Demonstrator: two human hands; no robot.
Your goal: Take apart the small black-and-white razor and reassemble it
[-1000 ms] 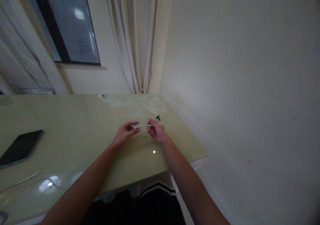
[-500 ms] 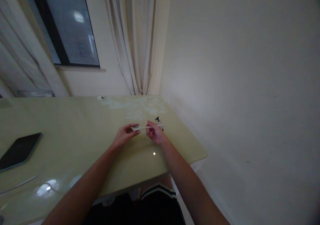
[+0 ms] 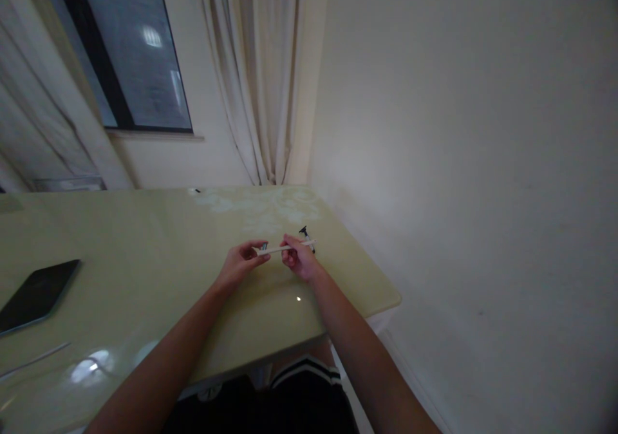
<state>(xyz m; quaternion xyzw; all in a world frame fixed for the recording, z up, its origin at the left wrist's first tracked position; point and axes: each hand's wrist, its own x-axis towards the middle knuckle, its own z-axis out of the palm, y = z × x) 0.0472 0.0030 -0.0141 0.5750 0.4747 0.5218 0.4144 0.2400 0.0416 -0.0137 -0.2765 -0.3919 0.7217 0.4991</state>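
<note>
My right hand (image 3: 298, 258) is closed in a pen-like grip around a slim whitish stick (image 3: 275, 250), which slants from the left fingers past the right hand. At its left end, my left hand (image 3: 240, 258) pinches with thumb and fingers. Between those fingertips a small dark, bluish piece (image 3: 264, 246) sticks up; whether it is part of the stick or separate, I cannot tell. Just beyond the right hand lies a razor-like T-shaped thing (image 3: 304, 231) with a black head and a pale handle, partly hidden by the hand and stick.
The hands work above a glossy pale-green table (image 3: 159, 241). A dark tablet (image 3: 38, 294) and a thin white cable (image 3: 36, 360) lie at the left. Near the far edge is a small black item (image 3: 197, 190). A wall (image 3: 458, 163) runs along the right side.
Hardly anything differs. The stick tilts very slightly in the hands, and the whole view has shifted a little.
</note>
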